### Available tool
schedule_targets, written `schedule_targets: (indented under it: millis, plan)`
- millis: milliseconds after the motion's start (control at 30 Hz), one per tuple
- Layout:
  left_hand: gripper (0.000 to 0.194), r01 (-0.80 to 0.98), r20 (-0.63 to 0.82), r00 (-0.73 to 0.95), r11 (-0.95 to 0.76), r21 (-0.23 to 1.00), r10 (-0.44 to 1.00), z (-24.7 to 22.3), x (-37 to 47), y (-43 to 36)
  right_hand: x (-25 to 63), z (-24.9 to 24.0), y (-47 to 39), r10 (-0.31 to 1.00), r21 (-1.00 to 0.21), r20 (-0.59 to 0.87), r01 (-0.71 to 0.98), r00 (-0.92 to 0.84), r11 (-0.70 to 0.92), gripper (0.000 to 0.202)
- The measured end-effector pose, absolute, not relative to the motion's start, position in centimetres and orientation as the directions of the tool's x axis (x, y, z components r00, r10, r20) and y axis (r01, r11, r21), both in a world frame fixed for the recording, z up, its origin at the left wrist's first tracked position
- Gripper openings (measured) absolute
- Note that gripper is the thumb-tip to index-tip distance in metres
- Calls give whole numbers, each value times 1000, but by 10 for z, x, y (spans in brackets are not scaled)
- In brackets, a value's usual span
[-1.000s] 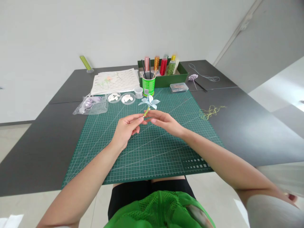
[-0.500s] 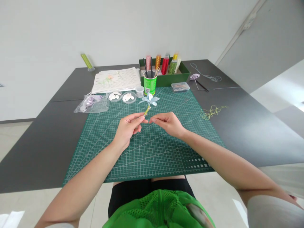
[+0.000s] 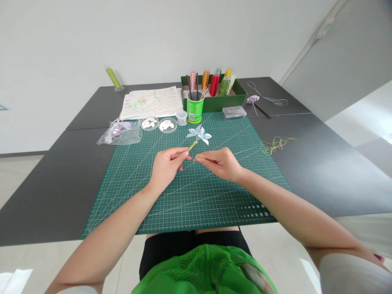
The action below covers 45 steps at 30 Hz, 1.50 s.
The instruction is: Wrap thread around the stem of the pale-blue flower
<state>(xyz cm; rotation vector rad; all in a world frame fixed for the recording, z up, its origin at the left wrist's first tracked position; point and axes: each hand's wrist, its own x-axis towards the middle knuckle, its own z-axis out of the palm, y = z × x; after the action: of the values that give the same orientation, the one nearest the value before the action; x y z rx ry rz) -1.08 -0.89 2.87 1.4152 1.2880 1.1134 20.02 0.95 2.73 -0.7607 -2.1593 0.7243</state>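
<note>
My left hand (image 3: 167,165) pinches the green stem of a pale blue flower (image 3: 200,134) between thumb and fingers. The petals point up and to the right, above the green cutting mat (image 3: 183,200). Just right of the stem, my right hand (image 3: 222,163) is closed, thumb pressed against the fingers; whatever it pinches is too small to make out. The fingertips of both hands are close together with a narrow gap between them.
Behind the mat stand a green cup (image 3: 194,109) of tools and a green box (image 3: 228,102) of thread spools. Petal dishes (image 3: 167,125), a plastic bag (image 3: 125,136) and paper sheets (image 3: 153,106) lie left; green thread (image 3: 274,145) lies right.
The flower has tilted to the right and its petals have turned. My left hand has rotated slightly with the stem. My right hand has shifted a little right and down.
</note>
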Motion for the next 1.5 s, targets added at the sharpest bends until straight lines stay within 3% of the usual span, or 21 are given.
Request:
schedule_targets:
  millis: [300,500,900,1500]
  plan:
    - [19,395,4,108,-46,917,994,34,-5,-13,203,41,3,616,-639,510,214,-601,738,35]
    - [22,577,-16,293,-163,800,956,29,-6,-15,212,47,7,686,-700,480,233,-546,675,34]
    - [16,545,-72,526,-270,794,848,32,-2,-22,225,53,19,754,-791,356,251,-553,557,35]
    - [15,519,-90,560,-263,813,824,39,-5,-29,227,28,43,828,-815,280,335,-486,472,29]
